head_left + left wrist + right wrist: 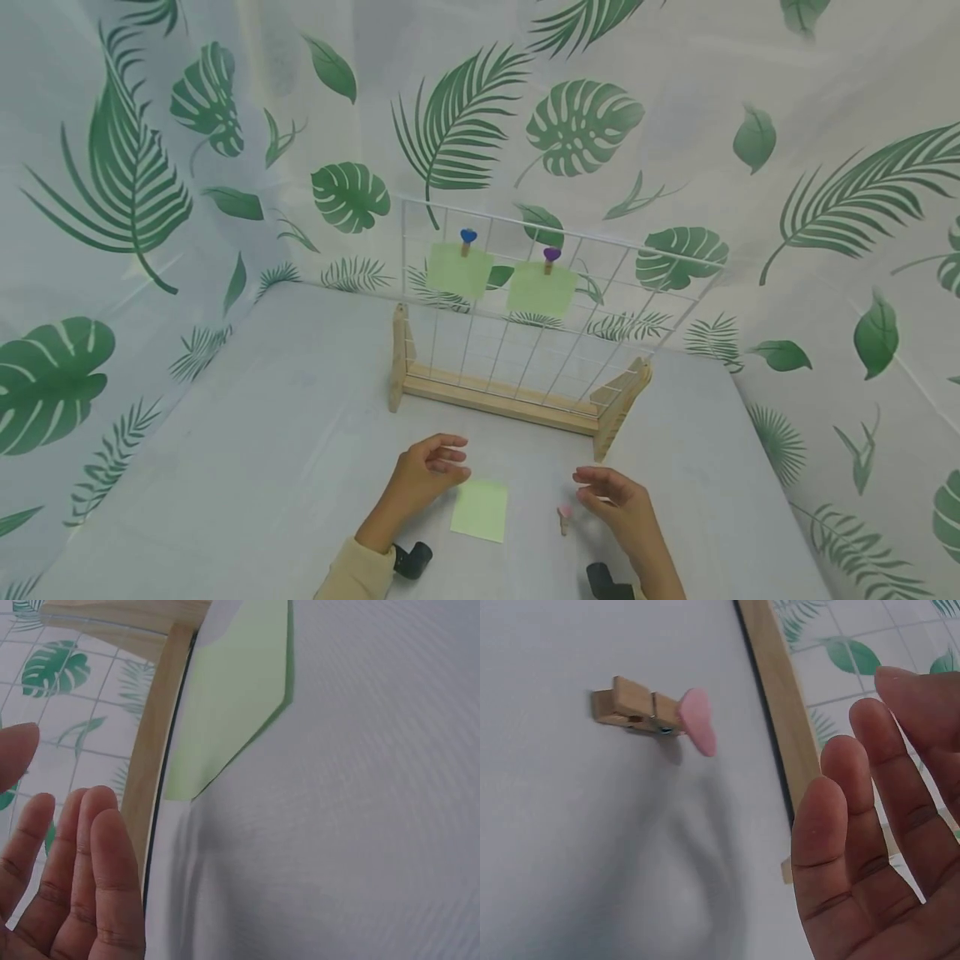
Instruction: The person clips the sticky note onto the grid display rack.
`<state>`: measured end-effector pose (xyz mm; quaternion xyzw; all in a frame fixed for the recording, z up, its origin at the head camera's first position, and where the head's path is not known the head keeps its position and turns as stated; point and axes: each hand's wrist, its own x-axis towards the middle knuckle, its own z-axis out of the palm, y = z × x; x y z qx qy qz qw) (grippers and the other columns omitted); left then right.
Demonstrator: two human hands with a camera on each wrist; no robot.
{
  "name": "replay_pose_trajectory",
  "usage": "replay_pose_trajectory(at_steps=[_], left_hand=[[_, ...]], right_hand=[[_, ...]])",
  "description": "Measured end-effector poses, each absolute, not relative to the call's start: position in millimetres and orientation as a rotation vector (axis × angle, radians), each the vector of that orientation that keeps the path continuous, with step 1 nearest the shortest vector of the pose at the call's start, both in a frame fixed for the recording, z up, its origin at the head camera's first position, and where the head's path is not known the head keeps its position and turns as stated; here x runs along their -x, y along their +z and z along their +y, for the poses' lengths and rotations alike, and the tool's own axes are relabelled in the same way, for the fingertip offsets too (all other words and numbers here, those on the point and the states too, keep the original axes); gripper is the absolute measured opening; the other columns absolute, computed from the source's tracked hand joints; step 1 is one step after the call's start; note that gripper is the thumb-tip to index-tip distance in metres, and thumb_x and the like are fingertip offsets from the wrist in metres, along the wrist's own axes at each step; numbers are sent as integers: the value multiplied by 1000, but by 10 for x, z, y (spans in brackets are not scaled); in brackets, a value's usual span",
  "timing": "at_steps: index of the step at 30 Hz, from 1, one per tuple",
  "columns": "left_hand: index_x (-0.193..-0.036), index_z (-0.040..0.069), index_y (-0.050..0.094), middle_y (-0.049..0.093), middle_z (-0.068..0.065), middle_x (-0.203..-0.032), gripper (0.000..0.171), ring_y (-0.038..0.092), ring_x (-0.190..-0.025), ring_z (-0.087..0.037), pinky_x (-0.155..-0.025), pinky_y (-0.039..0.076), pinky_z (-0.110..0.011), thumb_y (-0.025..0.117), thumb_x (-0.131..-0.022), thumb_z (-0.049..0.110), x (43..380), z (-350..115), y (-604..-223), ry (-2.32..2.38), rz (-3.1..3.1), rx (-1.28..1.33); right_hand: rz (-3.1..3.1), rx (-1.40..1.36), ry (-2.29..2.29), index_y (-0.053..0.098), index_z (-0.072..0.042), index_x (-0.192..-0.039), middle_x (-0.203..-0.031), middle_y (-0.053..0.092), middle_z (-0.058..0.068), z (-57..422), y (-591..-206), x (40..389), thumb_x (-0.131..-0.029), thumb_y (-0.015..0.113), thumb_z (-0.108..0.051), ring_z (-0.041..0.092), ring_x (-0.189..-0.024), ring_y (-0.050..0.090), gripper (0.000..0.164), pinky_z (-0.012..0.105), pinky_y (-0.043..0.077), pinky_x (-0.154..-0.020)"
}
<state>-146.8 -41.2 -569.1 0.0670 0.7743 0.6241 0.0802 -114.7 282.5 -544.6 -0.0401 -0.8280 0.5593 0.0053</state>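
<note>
Lying in front of the wire rack (501, 404), roughly before its middle, a loose green note (480, 511) rests flat on the white table (225, 467), its rack-side edge just beside the thumb of the left hand (429, 468); in front of the rack's right part, a clothespin with a pink heart (564, 520) lies on the same table, its heart end towards the rack, and near it, on the side away from the note, is the right hand (618, 500); the left hand holds nothing, its fingers lightly bent and the thumb well apart from them, with a gap between fingers and note in the left wrist view; the right hand is likewise loose and unclosed, gripping nothing, its fingertips apart from the clothespin; up on the rack's grid, two more green notes hang side by side, the left one (453, 275) under a blue-heart clothespin (467, 239), the other (542, 293) under a purple-heart clothespin (551, 257); behind the rack hangs a leaf-printed sheet (465, 125).
</note>
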Motion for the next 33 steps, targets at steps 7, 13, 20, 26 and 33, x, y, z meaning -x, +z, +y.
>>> replay_pose_trajectory(at_steps=[7,13,20,26,33], left_hand=[[-131,4,72,78,-11,-115,42,75,-99,-26,-84,62,-45,85,-92,15,1472,-415,-5758,1776,2369,-222],[-128,4,73,78,-10,-113,42,75,-96,-24,-84,62,-43,86,-90,14,1476,-405,-5778,1722,2410,-233],[-117,3,77,78,-7,-107,31,75,-96,-24,-88,62,-46,87,-88,13,1480,-381,-5741,1629,2437,-173],[-107,5,80,74,-1,-96,23,68,-86,-16,-81,59,-39,87,-86,10,1493,-345,-5740,1555,2475,-111],[-93,7,79,66,5,-81,13,59,-76,-11,-70,50,-28,87,-83,7,1485,-311,-5769,1499,2557,-127]], right_hand=[[-2651,152,1748,73,7,-120,-119,78,18,2856,-5551,1138,-94,78,3,5,-93,67,27,25,54,-82],[-2672,231,1803,72,10,-121,-119,77,23,2851,-5581,1135,-91,75,10,8,-92,67,30,26,58,-73],[-2746,323,1753,73,10,-120,-116,78,20,2813,-5595,1142,-90,76,10,12,-83,65,31,26,54,-64],[-2788,356,1725,74,8,-118,-110,79,17,2783,-5637,1141,-89,78,8,17,-80,66,29,26,53,-63],[-2861,367,1584,78,3,-111,-98,78,8,2744,-5642,1136,-87,87,-1,17,-76,59,26,25,50,-61]])
